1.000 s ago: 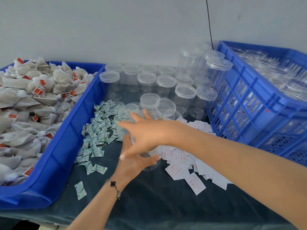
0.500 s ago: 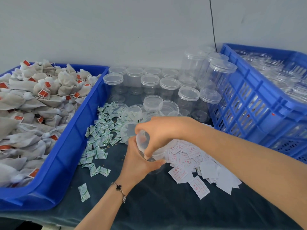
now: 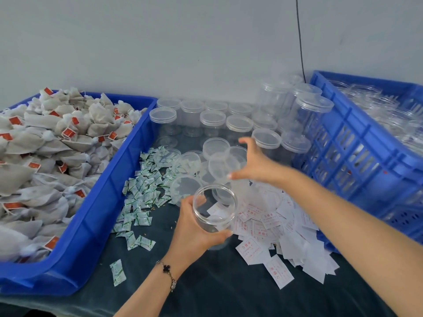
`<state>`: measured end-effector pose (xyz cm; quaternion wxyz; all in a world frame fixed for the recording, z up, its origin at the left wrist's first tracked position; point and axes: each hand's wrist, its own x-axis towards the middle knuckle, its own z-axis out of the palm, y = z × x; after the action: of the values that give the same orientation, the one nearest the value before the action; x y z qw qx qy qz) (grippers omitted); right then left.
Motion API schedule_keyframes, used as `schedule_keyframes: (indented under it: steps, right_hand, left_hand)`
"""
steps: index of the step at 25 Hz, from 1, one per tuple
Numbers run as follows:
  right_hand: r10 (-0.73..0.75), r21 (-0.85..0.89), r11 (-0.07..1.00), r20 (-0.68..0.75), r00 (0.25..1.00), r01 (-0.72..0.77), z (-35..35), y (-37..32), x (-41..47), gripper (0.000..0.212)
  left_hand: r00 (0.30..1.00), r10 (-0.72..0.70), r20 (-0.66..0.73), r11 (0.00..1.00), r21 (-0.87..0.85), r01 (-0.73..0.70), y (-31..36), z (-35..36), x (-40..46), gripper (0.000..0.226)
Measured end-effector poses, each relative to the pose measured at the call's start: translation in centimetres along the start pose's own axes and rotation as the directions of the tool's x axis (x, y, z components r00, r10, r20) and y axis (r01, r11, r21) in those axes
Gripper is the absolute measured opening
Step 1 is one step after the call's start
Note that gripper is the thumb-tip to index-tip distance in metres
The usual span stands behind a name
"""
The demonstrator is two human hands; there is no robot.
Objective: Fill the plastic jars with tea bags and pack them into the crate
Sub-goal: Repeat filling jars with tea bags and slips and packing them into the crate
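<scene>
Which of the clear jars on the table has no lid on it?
The jar gripped in the left hand, near the table's front. Its mouth is open, while the jars standing at the back all carry lids.

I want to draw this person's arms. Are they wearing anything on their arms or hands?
Both arms are bare, with no sleeves in view and no gloves. The left wrist wears a thin chain bracelet with a small dark clover-shaped charm. The left hand and the right hand show no rings that can be made out. The right arm shows no watch or band.
</scene>
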<state>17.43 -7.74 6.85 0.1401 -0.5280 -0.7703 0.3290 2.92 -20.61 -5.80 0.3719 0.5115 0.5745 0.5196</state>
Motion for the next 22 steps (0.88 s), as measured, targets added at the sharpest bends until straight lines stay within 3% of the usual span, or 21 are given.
schedule_keyframes:
  steps: [6,10,13,15,19,22]
  right_hand:
    - [-0.038,-0.222,0.973,0.099,0.994,0.059,2.8,1.7,-0.5,0.068]
    - [-0.24,-0.242,0.942,0.006,0.971,0.234,3.6,-4.3,0.6,0.038]
    - [-0.354,-0.265,0.907,-0.057,0.933,0.328,5.3,-9.8,1.8,0.03]
    - [-0.418,-0.267,0.884,-0.078,0.905,0.385,6.7,-13.2,3.1,0.029]
    - [-0.526,-0.34,0.793,0.037,0.85,0.506,9.6,-19.1,6.5,0.027]
    - [-0.525,-0.396,0.734,0.186,0.831,0.552,12.1,-22.0,9.7,0.027]
  left_hand:
    - [0.999,0.034,-0.035,0.999,-0.036,-0.036,2.0,-0.9,0.0,0.086]
    - [0.957,0.097,-0.272,0.995,-0.008,-0.103,3.8,-4.8,0.9,0.081]
    - [0.895,0.074,-0.441,0.996,0.078,-0.044,3.9,-8.2,1.5,0.074]
    - [0.858,0.128,-0.498,0.99,0.122,-0.077,3.4,-9.9,1.6,0.066]
    - [0.863,0.151,-0.481,0.974,0.223,-0.046,1.6,-11.2,0.9,0.075]
    - [0.889,0.094,-0.449,0.969,0.246,0.021,-0.5,-11.6,0.5,0.085]
